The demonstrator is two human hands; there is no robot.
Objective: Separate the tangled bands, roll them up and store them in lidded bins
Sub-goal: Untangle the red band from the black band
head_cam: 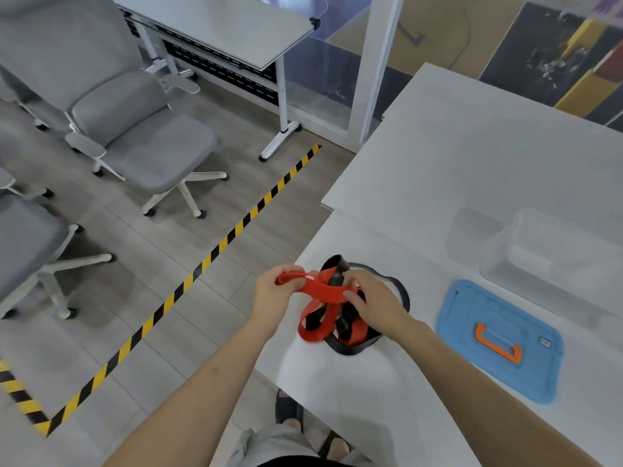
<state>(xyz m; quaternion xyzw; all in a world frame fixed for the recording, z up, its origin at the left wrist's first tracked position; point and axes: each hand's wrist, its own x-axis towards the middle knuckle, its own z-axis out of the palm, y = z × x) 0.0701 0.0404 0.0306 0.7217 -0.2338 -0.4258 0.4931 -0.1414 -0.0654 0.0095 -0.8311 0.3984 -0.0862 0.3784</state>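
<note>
A red band point(323, 289) and a black band point(340, 345) hang tangled together above the near left corner of the white table point(438, 183). My left hand point(273, 298) grips one end of the red band. My right hand point(377, 303) pinches the red band where it crosses the black one. Loops of both bands droop below my hands. A clear plastic bin point(553, 261) stands open to the right. Its blue lid point(499, 342) with an orange handle lies flat on the table beside it.
Grey office chairs point(135, 129) stand on the floor to the left. A yellow-and-black tape line point(215, 251) runs across the floor. Another white desk point(229, 32) stands at the back. My feet in sandals show below the table edge.
</note>
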